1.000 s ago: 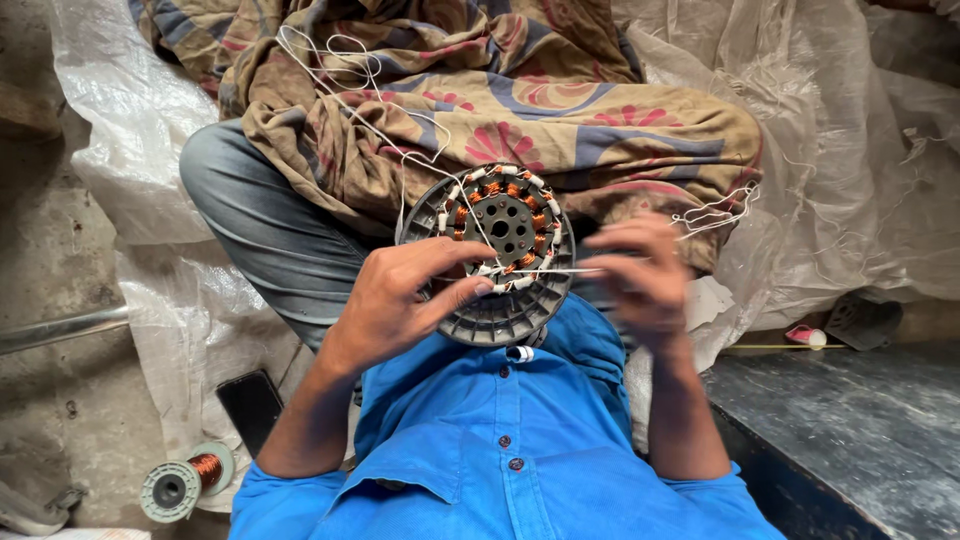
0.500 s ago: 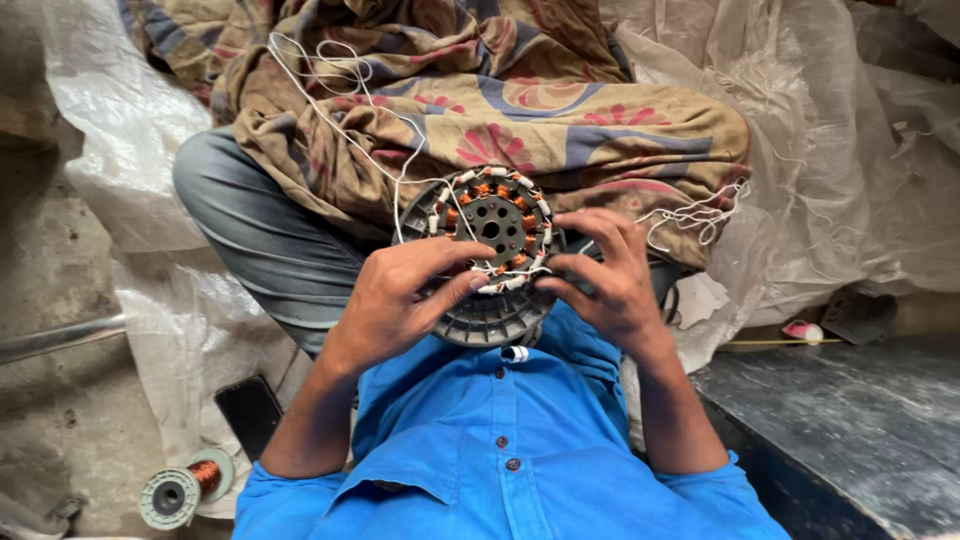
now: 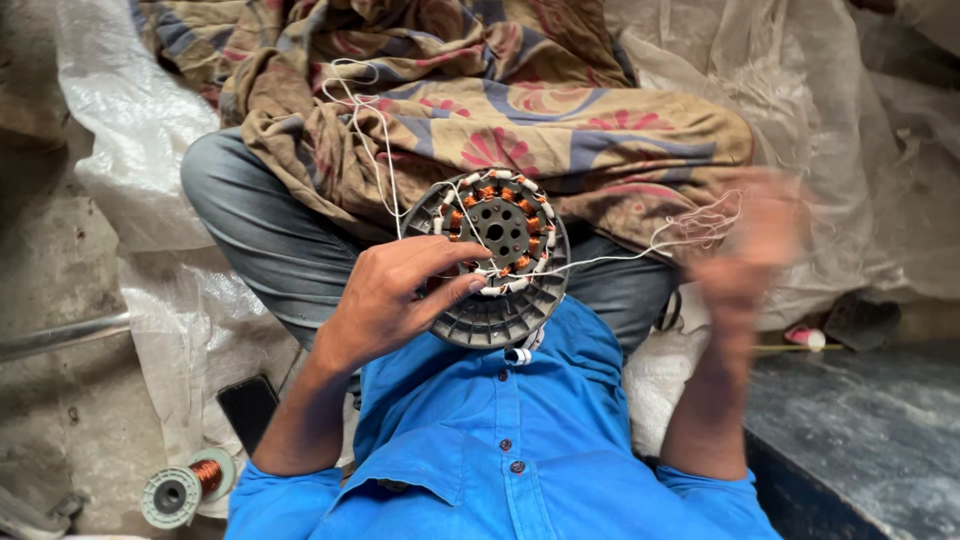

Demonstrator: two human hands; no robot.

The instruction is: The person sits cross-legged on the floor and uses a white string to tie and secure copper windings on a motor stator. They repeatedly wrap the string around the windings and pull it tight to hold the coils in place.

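A round grey motor stator (image 3: 497, 262) with copper coils and white insulators rests upright on my lap against my blue shirt. My left hand (image 3: 395, 297) grips its left side, thumb and fingers over the coils. A white thread (image 3: 610, 260) runs taut from the stator's centre out to the right. My right hand (image 3: 748, 240), blurred by motion, is pulled away to the right and holds that thread's end. More loose white thread (image 3: 352, 110) loops over the patterned cloth above.
A patterned brown cloth (image 3: 480, 90) covers my crossed legs. A spool of copper wire (image 3: 185, 487) lies on the floor at lower left beside a dark phone (image 3: 247, 408). White plastic sheeting (image 3: 130, 120) surrounds me; a dark slab (image 3: 860, 430) sits at right.
My right hand left the stator face and swung out to the right, drawing the white thread tight. The left hand kept its grip on the stator.
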